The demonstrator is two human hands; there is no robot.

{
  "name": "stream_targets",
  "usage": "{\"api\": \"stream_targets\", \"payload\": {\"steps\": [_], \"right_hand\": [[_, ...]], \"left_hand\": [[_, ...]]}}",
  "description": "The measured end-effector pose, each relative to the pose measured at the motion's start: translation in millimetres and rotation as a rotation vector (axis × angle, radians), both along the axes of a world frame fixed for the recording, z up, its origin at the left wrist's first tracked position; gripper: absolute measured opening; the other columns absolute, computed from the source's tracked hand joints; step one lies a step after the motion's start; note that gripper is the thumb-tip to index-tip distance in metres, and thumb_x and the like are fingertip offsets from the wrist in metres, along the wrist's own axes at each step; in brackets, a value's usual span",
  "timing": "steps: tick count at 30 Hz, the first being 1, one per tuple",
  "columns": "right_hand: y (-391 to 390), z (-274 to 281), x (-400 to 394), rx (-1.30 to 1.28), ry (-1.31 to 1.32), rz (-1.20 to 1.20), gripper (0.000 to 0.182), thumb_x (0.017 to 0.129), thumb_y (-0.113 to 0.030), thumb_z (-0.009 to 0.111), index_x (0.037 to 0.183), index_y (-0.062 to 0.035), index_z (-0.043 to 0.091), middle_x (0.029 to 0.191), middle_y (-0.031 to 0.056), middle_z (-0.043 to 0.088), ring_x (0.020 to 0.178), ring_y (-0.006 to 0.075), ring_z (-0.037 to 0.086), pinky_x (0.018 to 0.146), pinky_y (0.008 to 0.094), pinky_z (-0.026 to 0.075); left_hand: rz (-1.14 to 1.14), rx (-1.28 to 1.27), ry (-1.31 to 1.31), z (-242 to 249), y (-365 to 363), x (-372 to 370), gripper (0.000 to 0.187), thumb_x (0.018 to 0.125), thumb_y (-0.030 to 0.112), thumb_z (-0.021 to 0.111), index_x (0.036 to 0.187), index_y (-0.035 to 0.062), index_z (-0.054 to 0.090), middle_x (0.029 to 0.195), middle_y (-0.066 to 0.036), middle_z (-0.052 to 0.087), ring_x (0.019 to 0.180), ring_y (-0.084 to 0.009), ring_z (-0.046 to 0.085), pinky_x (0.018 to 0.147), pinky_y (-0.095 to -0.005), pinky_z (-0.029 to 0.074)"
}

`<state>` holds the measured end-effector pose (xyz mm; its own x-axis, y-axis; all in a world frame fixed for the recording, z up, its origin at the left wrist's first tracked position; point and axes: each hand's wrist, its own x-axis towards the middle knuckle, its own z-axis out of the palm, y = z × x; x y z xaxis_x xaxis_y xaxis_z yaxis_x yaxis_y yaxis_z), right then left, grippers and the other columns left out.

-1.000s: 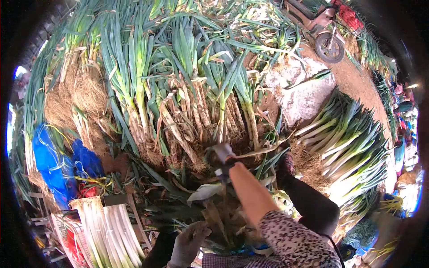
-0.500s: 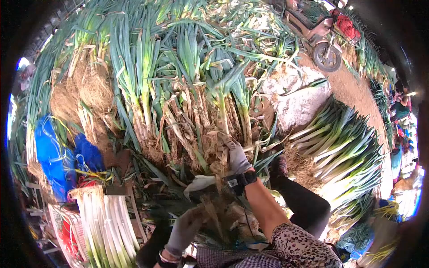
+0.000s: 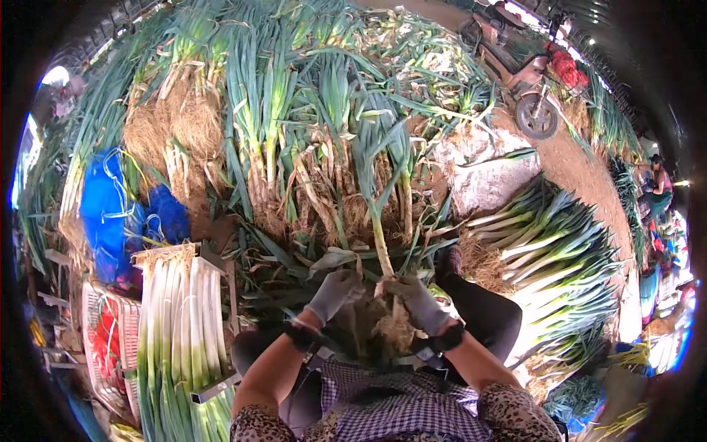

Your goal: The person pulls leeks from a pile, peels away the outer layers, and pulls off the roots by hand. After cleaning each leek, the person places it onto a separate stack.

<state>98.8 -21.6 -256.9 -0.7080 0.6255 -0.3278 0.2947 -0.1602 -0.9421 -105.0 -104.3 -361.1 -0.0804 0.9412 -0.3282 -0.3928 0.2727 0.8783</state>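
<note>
My right hand (image 3: 420, 303), in a pale work glove, is closed around the lower stalk of a long green onion (image 3: 380, 241). Its green leaves point away from me, and its shaggy roots (image 3: 395, 331) hang below the hand over my lap. Just left of the stalk is my gloved left hand (image 3: 335, 293), fingers curled together beside a dry leaf strip (image 3: 359, 264); I cannot tell what they hold. Directly ahead of both hands lies a heap of untrimmed green onions (image 3: 317, 184) with brown, dry outer leaves.
Cleaned green onions (image 3: 560, 258) lie in a row at my right. On the left, a metal rack (image 3: 213, 259) holds a white-stemmed bundle (image 3: 180, 317) beside a basket (image 3: 92, 309). Blue plastic bags (image 3: 107, 214), a white sack (image 3: 493, 173) and a scooter (image 3: 526, 96) stand around.
My right hand has drawn a green onion out of the heap toward my lap. My left hand has come up and forward beside it. The view has shifted slightly.
</note>
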Motion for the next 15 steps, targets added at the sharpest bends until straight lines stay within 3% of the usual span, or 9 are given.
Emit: {"api": "stream_targets", "payload": {"steps": [2, 3, 6, 8, 10, 12, 15], "right_hand": [[-12, 29, 25, 0.549, 0.036, 0.221, 0.027, 0.095, -0.017, 0.057, 0.115, 0.0, 0.063, 0.103, 0.0089, 0.066, 0.094, 0.0129, 0.06, 0.084, 0.0276, 0.047], [-22, 63, 21, 0.018, -0.281, 0.02, 0.026, 0.094, -0.02, 0.06, 0.112, -0.0015, 0.065, 0.091, 0.0048, 0.066, 0.081, 0.0087, 0.058, 0.072, 0.0248, 0.047], [-46, 118, 46, -0.036, -0.285, 0.089, 0.028, 0.091, -0.019, 0.064, 0.111, 0.0007, 0.064, 0.083, 0.0027, 0.063, 0.073, 0.0055, 0.054, 0.063, 0.023, 0.045], [-63, 151, 61, 0.031, -0.289, 0.077, 0.03, 0.089, -0.018, 0.067, 0.111, 0.002, 0.062, 0.081, -0.0021, 0.06, 0.07, 0.0026, 0.05, 0.058, 0.0216, 0.042], [-74, 175, 70, -0.032, -0.205, -0.002, 0.046, 0.088, -0.009, 0.065, 0.13, 0.0039, 0.05, 0.083, -0.0006, 0.06, 0.071, 0.0034, 0.052, 0.062, 0.0212, 0.045], [-79, 186, 82, -0.022, -0.194, 0.05, 0.056, 0.087, -0.006, 0.065, 0.138, 0.0029, 0.042, 0.089, 0.0044, 0.064, 0.072, 0.0074, 0.055, 0.068, 0.0229, 0.047], [-77, 142, 89, 0.516, -0.135, 0.216, 0.06, 0.087, -0.005, 0.065, 0.141, 0.0015, 0.038, 0.099, 0.0091, 0.066, 0.082, 0.0135, 0.06, 0.075, 0.0252, 0.048]], "left_hand": [[-0.093, -0.147, -0.292, 25, 3, 2, 0.041, 0.096, 0.031, 0.057, 0.123, -0.0002, 0.055, 0.109, -0.014, 0.065, 0.093, -0.024, 0.065, 0.085, -0.0334, 0.052], [-0.138, -0.093, -0.358, -1, 16, 9, 0.053, 0.097, 0.041, 0.051, 0.133, 0.0015, 0.046, 0.119, -0.023, 0.059, 0.1, -0.0304, 0.064, 0.091, -0.0408, 0.052], [-0.029, -0.051, -0.875, 96, 34, 27, 0.046, 0.097, 0.03, 0.054, 0.132, 0.0006, 0.045, 0.118, -0.023, 0.058, 0.099, -0.0283, 0.064, 0.092, -0.0402, 0.052], [0.072, 0.277, -0.76, 88, 56, 42, 0.04, 0.095, 0.018, 0.059, 0.128, -0.0003, 0.047, 0.112, -0.017, 0.06, 0.099, -0.0257, 0.063, 0.088, -0.0365, 0.053], [0.206, 0.535, 0.436, 117, 50, 52, 0.032, 0.093, 0.012, 0.061, 0.119, -0.0027, 0.051, 0.098, -0.012, 0.062, 0.093, -0.0227, 0.063, 0.081, -0.0366, 0.055], [0.322, 0.358, -0.783, 152, 46, 59, 0.028, 0.094, 0.018, 0.058, 0.113, -0.0028, 0.053, 0.095, -0.013, 0.064, 0.089, -0.0251, 0.064, 0.084, -0.0409, 0.054], [0.272, 0.504, -0.722, 177, 29, 21, 0.029, 0.094, 0.022, 0.056, 0.109, -0.0018, 0.051, 0.101, -0.016, 0.064, 0.092, -0.0278, 0.064, 0.088, -0.045, 0.052]]}}
